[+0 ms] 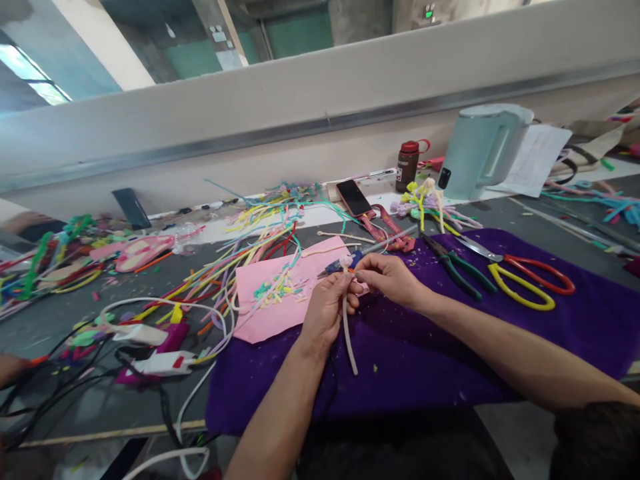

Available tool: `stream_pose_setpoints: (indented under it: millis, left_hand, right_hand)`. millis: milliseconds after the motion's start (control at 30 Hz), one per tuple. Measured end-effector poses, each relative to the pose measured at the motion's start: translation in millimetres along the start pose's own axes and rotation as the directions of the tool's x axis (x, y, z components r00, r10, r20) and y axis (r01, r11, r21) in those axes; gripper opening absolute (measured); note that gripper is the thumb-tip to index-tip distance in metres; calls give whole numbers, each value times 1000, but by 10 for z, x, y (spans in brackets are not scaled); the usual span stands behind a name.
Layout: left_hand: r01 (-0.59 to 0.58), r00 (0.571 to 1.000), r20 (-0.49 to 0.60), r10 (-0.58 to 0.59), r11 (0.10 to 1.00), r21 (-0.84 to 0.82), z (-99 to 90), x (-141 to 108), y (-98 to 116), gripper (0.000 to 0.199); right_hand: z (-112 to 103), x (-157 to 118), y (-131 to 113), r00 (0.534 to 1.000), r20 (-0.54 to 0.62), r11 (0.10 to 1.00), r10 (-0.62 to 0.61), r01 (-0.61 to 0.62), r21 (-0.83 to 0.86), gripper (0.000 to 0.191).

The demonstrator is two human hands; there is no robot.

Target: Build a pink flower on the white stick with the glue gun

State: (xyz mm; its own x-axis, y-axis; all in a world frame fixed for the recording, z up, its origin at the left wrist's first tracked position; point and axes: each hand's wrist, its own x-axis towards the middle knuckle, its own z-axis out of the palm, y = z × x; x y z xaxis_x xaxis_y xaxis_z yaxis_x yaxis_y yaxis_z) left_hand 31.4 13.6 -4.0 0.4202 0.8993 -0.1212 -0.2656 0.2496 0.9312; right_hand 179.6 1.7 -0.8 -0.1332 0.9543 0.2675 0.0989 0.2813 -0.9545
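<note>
My left hand [327,303] is closed around a cream pipe cleaner [349,340], whose long end hangs down over the purple cloth [390,373]. A small pale cluster [345,261] shows at its top, above my fingers. My right hand [387,277] meets the left there, thumb and forefinger pinched together; what lies between them is too small to make out. Just behind my fingers rests a blue tool with a pointed tip [333,268], partly hidden. Under it, a pink sheet [250,323] carries short cut pieces of pipe cleaner [280,290] in green, yellow and pink.
Green-handled pliers [457,267] and red-and-yellow scissors [520,270] lie at right. Farther back are a phone [353,198], a bottle [407,167] and a kettle [485,150]. White cables [223,313] and loose pipe cleaners [200,283] spread leftward. Another person's hand [13,369] shows at the left edge.
</note>
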Motion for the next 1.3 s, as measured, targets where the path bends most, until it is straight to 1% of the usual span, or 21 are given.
stream_pose_setpoints:
  millis: [67,167,267,333,433,600,700,867,967,1067,1167,1300]
  left_hand:
    - [14,1000,15,-14,1000,-13,-7,5,-3,23]
    - [24,998,57,-23,999,-22,-16,9,-2,23]
    - [26,996,88,-24,999,-24,-19,3,3,23]
    - [28,995,92,-25,999,-39,-15,-5,8,22]
    - [19,996,87,-13,998,-63,-3,-15,20,21]
    - [20,995,104,-13,997,-68,25,-24,42,22]
    - [48,991,131,-38,996,-74,39,-37,39,22]
    - [108,983,160,-94,991,-84,51,-56,9,23]
    - [116,985,143,-99,987,-113,47,-45,-2,22]
    - [87,993,90,-75,987,-138,34,-25,-8,21]
    - [49,997,59,-41,989,-141,25,-16,-15,20]
    - [30,998,65,-24,995,-94,21,-19,-28,21]
  right_hand:
    - [-8,7,-9,998,53,998,30,-33,55,14]
    - [-42,24,-11,986,137,982,94,-114,148,17]
    - [-76,39,8,964,214,941,156,-211,266,20]
    - [-86,45,27,952,242,906,185,-261,334,22]
    - [-83,51,52,945,244,872,216,-299,388,24]
    - [-92,67,104,924,332,833,188,-330,444,27]
    - [-125,73,126,918,368,829,148,-319,460,26]
    - [-184,65,118,891,441,840,106,-317,440,26]
    - [-179,58,111,903,413,857,123,-306,415,26]
    - [-135,53,98,943,291,880,161,-271,390,24]
    - [-86,50,74,967,200,905,160,-224,361,25]
    - [-67,54,54,979,158,933,131,-176,314,24]
